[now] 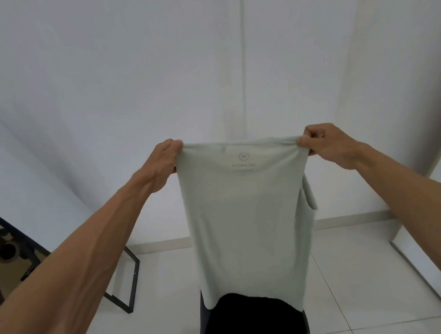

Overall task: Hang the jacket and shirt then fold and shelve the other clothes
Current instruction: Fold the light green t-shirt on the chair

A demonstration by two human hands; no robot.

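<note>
A pale green T-shirt (245,219) hangs in the air in front of me, folded lengthwise, with a faint mirrored print near its top edge. My left hand (164,162) pinches its top left corner. My right hand (327,145) pinches the top right corner, where the cloth bunches. A sleeve edge shows on the shirt's right side. Below the shirt's hem lies a pile of dark clothes (250,327), black on top, its base hidden by the frame edge.
A black metal frame (128,286) leans on the floor at the left, beside a guitar (0,257) at the left edge. White walls stand ahead and a white panel (426,86) at the right. The floor is pale tile.
</note>
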